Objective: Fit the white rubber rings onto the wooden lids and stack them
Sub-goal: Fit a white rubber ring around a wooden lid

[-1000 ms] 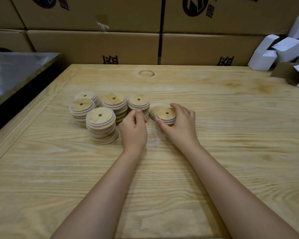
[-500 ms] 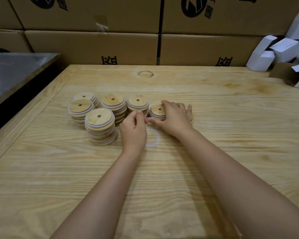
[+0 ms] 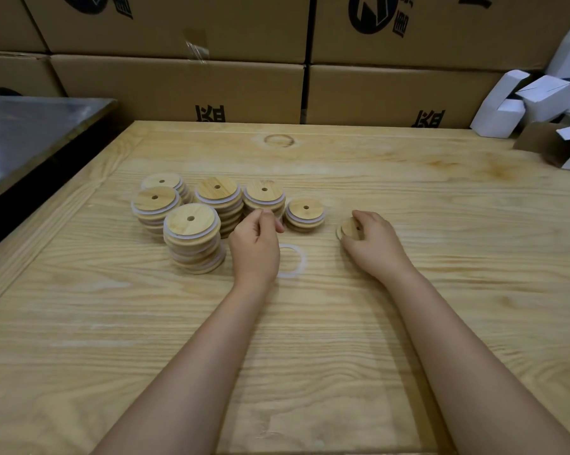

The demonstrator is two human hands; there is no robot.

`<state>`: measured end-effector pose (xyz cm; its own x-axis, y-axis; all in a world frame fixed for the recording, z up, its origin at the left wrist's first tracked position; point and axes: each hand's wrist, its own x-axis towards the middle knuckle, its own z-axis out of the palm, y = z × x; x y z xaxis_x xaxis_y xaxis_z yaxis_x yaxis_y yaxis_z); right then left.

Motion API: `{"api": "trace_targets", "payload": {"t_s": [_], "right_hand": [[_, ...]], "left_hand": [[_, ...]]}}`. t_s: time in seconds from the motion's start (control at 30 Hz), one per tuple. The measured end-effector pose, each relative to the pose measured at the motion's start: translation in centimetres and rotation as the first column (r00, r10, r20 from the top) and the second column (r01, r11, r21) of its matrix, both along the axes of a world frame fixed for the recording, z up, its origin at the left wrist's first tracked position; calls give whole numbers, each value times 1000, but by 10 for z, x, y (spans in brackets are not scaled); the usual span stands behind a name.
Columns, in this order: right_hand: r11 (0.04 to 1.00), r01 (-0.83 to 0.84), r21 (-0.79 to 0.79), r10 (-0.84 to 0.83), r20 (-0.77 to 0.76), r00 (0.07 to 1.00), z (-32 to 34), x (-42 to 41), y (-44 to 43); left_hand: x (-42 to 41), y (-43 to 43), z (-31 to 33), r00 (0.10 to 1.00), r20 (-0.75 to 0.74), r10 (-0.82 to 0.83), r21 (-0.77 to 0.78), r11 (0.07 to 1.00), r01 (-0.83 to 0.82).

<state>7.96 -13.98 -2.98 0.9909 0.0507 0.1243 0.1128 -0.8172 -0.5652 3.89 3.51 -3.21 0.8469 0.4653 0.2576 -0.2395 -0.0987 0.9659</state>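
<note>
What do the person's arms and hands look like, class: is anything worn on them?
Both forearms are bare to the frame edge; no sleeves show. The left hand and right hand carry no visible gloves, rings, watch or bracelet.

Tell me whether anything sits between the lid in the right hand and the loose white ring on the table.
Nothing visible does. The right hand grips the wooden lid; bare table lies between it and the white rubber ring to its left. The left hand hides only the ring's left edge.
</note>
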Motion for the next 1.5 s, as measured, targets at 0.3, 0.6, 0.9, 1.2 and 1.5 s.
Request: {"api": "trace_targets", "payload": {"t_s": [0.3,0.6,0.9,1.2,1.5], "right_hand": [[995,80,55,-88,176,980,-13,-26,16],[968,-235,87,151,546,824,6,-45,41],[984,-104,147,18,494,869,4,-44,46],[973,-223,-60,229,122,966,-7,-41,44],[970,-228,89,219,99,971,-1,-39,41]], "left_hand": [[-2,2,5,1000,-14,-2,-95,995,1],[-8,-5,11,934,-28,-357,-198,917,345],[-7,0,19,964,19,-264,-397,883,250],[-6,1,15,966,103,-237,-358,897,258],[-5,-2,7,960,100,-260,-25,964,264]]}}
